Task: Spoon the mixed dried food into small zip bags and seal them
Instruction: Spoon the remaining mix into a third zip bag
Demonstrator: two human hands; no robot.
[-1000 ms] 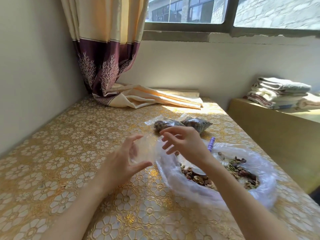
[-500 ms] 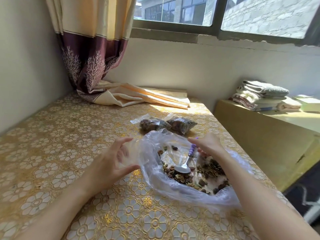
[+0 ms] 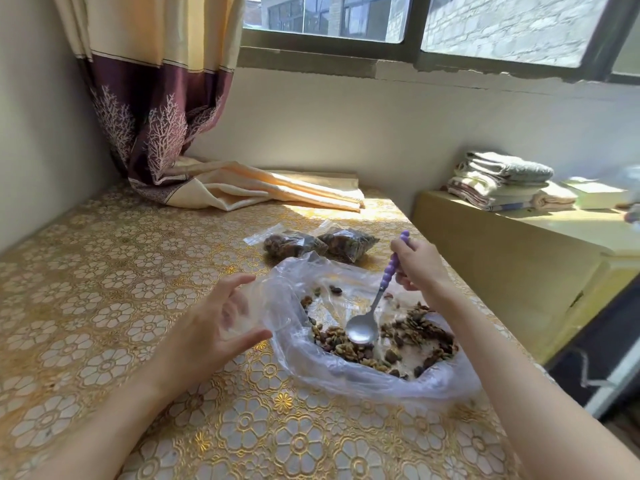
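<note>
On the desk (image 3: 104, 341): large bag (image 3: 346, 375) at center — two filled zip bags (image 3: 318, 242) at 12 o'clock, towels (image 3: 498, 180) at 2.

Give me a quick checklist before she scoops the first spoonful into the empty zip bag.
1. Spoon gripped: ok, right hand holds the purple handle.
2. Spoon bowl at the food: ok, it rests among the dried mix, empty.
3. Small zip bag held: ok, left hand grips it beside the big plastic bag.
4. Zip bag mouth open: cannot tell, the clear film is hard to read.
5. Filled bags out of the way: ok, they lie farther back on the table.
</note>
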